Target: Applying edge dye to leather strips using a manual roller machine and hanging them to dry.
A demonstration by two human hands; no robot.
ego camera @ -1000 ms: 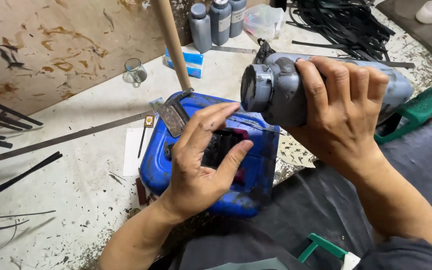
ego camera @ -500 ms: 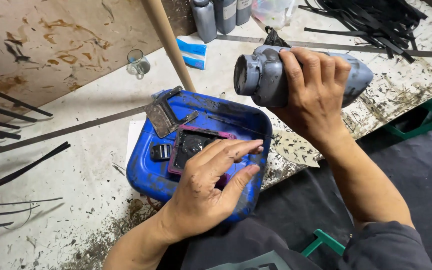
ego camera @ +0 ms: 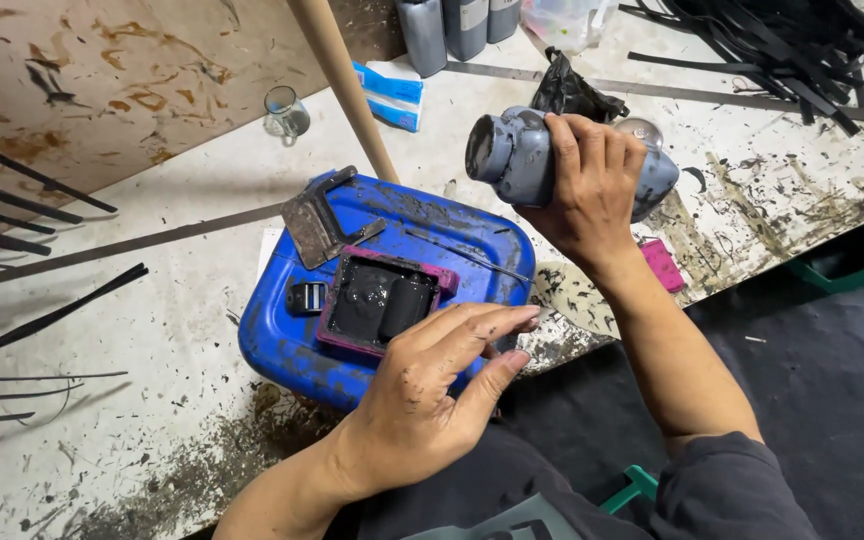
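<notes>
My right hand (ego camera: pixel 592 185) grips a grey, ink-stained bottle (ego camera: pixel 512 155) held on its side above the table, its mouth pointing left. My left hand (ego camera: pixel 432 395) hovers with fingers spread over the near right corner of a blue plastic canister (ego camera: pixel 422 225) lying flat. On the canister sits a small magenta-rimmed tray (ego camera: pixel 377 300) full of black ink with a dark roller in it. A rusty metal clip (ego camera: pixel 317 220) and a small black buckle (ego camera: pixel 307 297) lie on the canister's left part.
A wooden pole (ego camera: pixel 342 85) rises behind the canister. Grey bottles (ego camera: pixel 447 30), a blue-white tissue pack (ego camera: pixel 387 95), a small glass (ego camera: pixel 285 112), a black bag (ego camera: pixel 567 90) and a pile of black strips (ego camera: pixel 772 40) stand further back. Thin black strips (ego camera: pixel 42 320) lie left. A pink piece (ego camera: pixel 662 265) lies right.
My left hand has drawn back off the ink tray toward me, uncovering it. The right hand with the grey bottle has shifted a little; the view has moved over the table.
</notes>
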